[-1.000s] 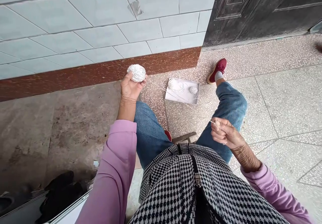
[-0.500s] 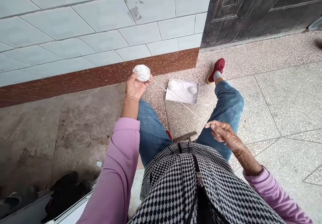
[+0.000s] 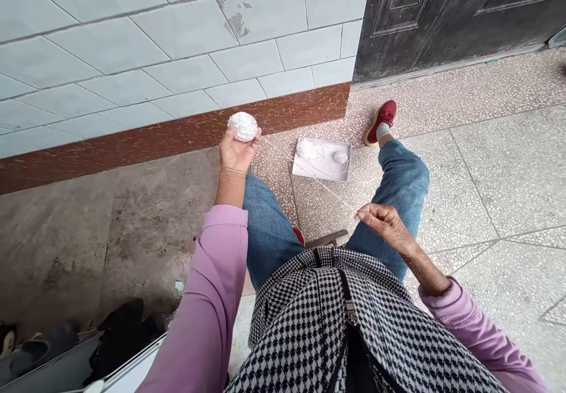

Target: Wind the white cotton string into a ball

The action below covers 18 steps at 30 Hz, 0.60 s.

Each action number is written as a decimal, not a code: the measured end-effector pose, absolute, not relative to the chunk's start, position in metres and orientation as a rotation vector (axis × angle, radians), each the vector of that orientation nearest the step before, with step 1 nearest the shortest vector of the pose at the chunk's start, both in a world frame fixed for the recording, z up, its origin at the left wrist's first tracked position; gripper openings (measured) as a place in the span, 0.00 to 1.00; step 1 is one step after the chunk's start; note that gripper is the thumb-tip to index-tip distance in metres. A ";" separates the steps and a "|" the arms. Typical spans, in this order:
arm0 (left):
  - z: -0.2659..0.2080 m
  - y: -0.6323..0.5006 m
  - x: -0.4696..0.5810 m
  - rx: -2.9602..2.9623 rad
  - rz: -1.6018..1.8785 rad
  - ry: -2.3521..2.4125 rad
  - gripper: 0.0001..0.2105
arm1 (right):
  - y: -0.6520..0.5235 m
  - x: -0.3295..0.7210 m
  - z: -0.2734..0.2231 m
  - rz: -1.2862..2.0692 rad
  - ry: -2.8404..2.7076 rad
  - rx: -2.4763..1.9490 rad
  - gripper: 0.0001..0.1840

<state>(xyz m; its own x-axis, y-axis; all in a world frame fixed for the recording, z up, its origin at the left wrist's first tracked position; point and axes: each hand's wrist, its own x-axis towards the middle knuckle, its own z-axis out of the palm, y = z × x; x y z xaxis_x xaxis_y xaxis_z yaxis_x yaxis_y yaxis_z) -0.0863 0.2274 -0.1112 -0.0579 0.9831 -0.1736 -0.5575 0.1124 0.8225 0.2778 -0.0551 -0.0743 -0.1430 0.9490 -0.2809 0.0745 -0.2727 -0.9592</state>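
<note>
My left hand (image 3: pixel 239 152) grips a ball of white yarn (image 3: pixel 244 126) in its fingertips, out in front of my left knee. From that ball a strand of yarn (image 3: pixel 327 189) stretches down and right to my right hand (image 3: pixel 384 224). There, thumb and forefinger pinch the strand above my right thigh. Between my feet and beyond the strand, a shallow white box (image 3: pixel 326 175) lies on the floor. Inside it are a larger white yarn ball (image 3: pixel 305 148) on the left, a smaller one (image 3: pixel 340 157) on the right and loose loops of yarn.
Ahead rises a tiled wall (image 3: pixel 177 86) with a brown skirting; a dark panelled door (image 3: pixel 420 27) stands at upper right. Part of a wooden stool (image 3: pixel 327 238) shows between my legs. Dark shoes (image 3: pixel 126 328) sit by a rack at lower left.
My right hand has moved slightly left and up with the strand. My left hand and the yarn ball have shifted a little left, and the ball looks turned.
</note>
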 end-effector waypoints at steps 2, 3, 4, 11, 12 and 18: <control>-0.111 0.228 -0.086 0.571 1.418 0.909 0.20 | -0.060 0.264 -0.077 1.587 -1.303 -1.337 0.30; -0.111 0.228 -0.086 0.554 1.424 0.912 0.19 | -0.063 0.256 -0.078 1.632 -1.347 -1.318 0.31; -0.110 0.227 -0.085 0.542 1.423 0.916 0.19 | -0.067 0.249 -0.079 1.668 -1.392 -1.305 0.32; -0.114 0.230 -0.090 0.477 1.403 0.969 0.15 | -0.089 0.224 -0.085 1.544 -1.578 -1.429 0.32; -0.115 0.231 -0.091 0.450 1.410 0.989 0.14 | -0.091 0.225 -0.084 1.527 -1.581 -1.437 0.31; -0.114 0.230 -0.088 0.386 1.392 1.029 0.13 | -0.093 0.250 -0.078 1.442 -1.567 -1.416 0.31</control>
